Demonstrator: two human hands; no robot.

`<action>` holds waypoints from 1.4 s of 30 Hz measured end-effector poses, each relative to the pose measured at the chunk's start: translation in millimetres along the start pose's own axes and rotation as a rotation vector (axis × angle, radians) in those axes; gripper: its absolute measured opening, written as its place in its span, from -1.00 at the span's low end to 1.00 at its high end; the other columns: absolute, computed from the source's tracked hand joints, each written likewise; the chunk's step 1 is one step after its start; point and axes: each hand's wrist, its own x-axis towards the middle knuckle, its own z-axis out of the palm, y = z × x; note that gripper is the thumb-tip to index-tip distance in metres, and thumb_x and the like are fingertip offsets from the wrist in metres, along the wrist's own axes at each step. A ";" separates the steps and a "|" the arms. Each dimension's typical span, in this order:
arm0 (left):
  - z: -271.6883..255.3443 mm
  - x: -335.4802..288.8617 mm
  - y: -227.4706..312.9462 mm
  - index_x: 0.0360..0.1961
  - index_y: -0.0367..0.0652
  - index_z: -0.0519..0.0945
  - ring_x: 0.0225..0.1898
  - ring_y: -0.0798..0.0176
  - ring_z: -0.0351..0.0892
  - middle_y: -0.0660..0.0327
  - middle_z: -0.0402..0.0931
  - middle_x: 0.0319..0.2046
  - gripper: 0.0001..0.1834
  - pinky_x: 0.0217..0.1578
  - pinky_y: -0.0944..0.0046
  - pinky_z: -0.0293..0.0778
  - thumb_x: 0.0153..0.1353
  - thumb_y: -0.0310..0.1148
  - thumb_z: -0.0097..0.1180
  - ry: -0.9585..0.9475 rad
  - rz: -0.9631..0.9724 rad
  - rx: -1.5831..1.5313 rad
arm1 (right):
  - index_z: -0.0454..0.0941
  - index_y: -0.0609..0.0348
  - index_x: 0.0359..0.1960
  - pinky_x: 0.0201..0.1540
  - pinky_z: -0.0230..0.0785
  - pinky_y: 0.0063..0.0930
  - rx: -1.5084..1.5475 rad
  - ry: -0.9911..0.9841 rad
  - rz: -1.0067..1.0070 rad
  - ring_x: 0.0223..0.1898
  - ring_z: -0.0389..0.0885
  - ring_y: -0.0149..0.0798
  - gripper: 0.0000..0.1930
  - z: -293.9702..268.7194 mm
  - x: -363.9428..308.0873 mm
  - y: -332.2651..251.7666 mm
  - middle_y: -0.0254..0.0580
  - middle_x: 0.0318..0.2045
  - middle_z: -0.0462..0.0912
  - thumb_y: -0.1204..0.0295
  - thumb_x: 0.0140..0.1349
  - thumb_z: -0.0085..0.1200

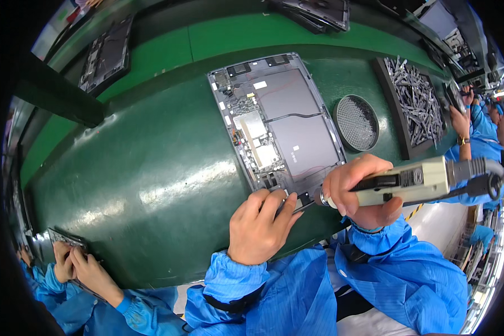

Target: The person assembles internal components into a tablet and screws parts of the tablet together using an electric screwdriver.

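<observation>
An opened tablet [313, 120] lies on the green bench before me, its circuit board, flat battery area and thin wires exposed. My left hand [257, 229] is closed at the tablet's near edge, fingers curled over the rim; what lies under the fingertips is partly hidden. In my right hand [355, 187] is a cream electric screwdriver [423, 182], held nearly level with its cable trailing right. Its tip end points left, beside the tablet's near right corner and close to my left fingertips. Whether the bit touches a screw cannot be seen.
Right of the tablet stands a round dish [356, 123] of small screws. Beyond it, a black tray [395, 112] holds many dark plastic pieces. A dark post [56, 87] rises at left. More opened devices [106, 53] lie along the far strip. Co-workers' hands [87, 269] work at both sides.
</observation>
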 end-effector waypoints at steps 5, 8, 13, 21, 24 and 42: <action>-4.7 3.1 2.6 -0.30 -0.20 0.64 -0.25 0.22 0.44 0.27 0.46 -0.30 -0.67 -0.40 0.30 0.48 -0.17 -0.36 0.34 -0.030 0.010 0.005 | 0.47 0.28 -0.42 -0.56 0.39 -0.39 -0.193 -0.115 -0.143 -0.75 0.42 -0.38 -0.41 1.8 4.7 7.5 -0.33 -0.79 0.44 -0.13 0.08 0.16; -1.9 5.6 3.2 -0.30 -0.19 0.65 -0.25 0.22 0.44 0.28 0.46 -0.30 -0.67 -0.39 0.30 0.48 -0.17 -0.35 0.34 -0.025 0.015 0.012 | 0.48 0.34 -0.42 -0.51 0.44 -0.37 -0.155 -0.155 -0.194 -0.73 0.45 -0.36 -0.38 -1.4 3.0 8.0 -0.32 -0.78 0.45 -0.13 0.01 0.25; -2.2 3.7 0.2 -0.31 -0.10 0.67 -0.30 0.14 0.43 0.28 0.48 -0.32 -0.62 -0.46 0.25 0.44 -0.29 -0.36 0.39 -0.024 0.006 0.032 | 0.46 0.39 -0.22 -0.59 0.28 -0.45 -0.064 0.028 -0.106 -0.74 0.37 -0.43 -0.25 -8.3 4.8 -4.4 -0.39 -0.77 0.40 -0.26 0.15 -0.07; -7.3 2.5 10.2 -0.35 -0.12 0.68 -0.28 0.05 0.39 0.21 0.47 -0.33 -0.66 -0.35 0.15 0.41 -0.28 -0.39 0.39 -0.085 -0.047 0.057 | 0.45 0.37 -0.27 -0.43 0.32 -0.41 0.021 0.529 -0.395 -0.69 0.32 -0.39 -0.41 -104.2 22.7 -22.2 -0.35 -0.76 0.32 -0.07 0.28 -0.21; -6.1 3.8 11.2 -0.36 -0.13 0.68 -0.28 0.03 0.39 0.19 0.46 -0.34 -0.66 -0.36 0.15 0.40 -0.29 -0.39 0.39 -0.103 -0.055 0.068 | 0.46 0.47 -0.26 -0.47 0.36 -0.42 -0.020 0.566 -0.378 -0.70 0.34 -0.40 -0.45 -110.4 24.1 -10.9 -0.30 -0.77 0.36 0.03 0.28 -0.12; -4.3 3.5 11.2 -0.35 -0.12 0.69 -0.27 0.04 0.36 0.20 0.46 -0.32 -0.63 -0.37 0.17 0.37 -0.32 -0.38 0.41 -0.095 -0.033 0.080 | 0.44 0.49 -0.29 -0.46 0.40 -0.41 -0.082 0.606 -0.374 -0.66 0.39 -0.39 -0.51 -116.1 25.2 -4.7 -0.26 -0.75 0.39 0.12 0.24 0.00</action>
